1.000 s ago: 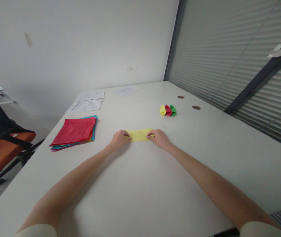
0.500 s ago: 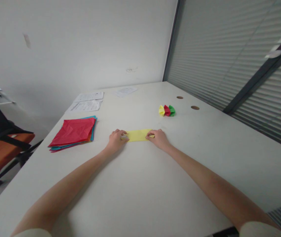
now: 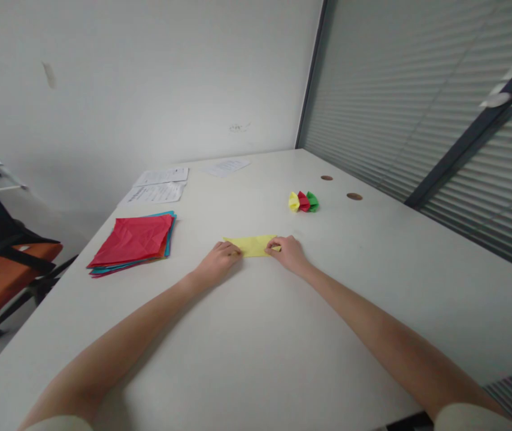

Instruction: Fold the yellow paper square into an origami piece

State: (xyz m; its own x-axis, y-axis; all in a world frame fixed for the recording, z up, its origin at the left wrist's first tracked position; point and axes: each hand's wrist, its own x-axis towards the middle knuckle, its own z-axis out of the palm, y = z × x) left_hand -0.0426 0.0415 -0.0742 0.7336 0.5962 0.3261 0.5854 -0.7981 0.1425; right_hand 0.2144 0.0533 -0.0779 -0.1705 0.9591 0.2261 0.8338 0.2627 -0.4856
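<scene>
A strip of yellow paper (image 3: 256, 246), folded into a long rectangle, lies on the white table in front of me. My left hand (image 3: 223, 259) is at its left end, fingers together and pressed on the near left edge; the far left corner of the paper shows beyond the fingers. My right hand (image 3: 286, 249) pinches the right end between thumb and fingers, and a bit of yellow sticks out there. The fingertips of both hands partly cover the paper.
A stack of coloured paper sheets (image 3: 136, 239), red on top, lies to the left. Small pleated paper bows (image 3: 303, 202) in yellow, red and green sit at the back right. Printed sheets (image 3: 159, 190) lie farther back. Two round holes (image 3: 354, 196) are near the window side.
My left hand has slid right and slightly nearer along the paper's left end, uncovering its far left corner. My right hand holds its place.
</scene>
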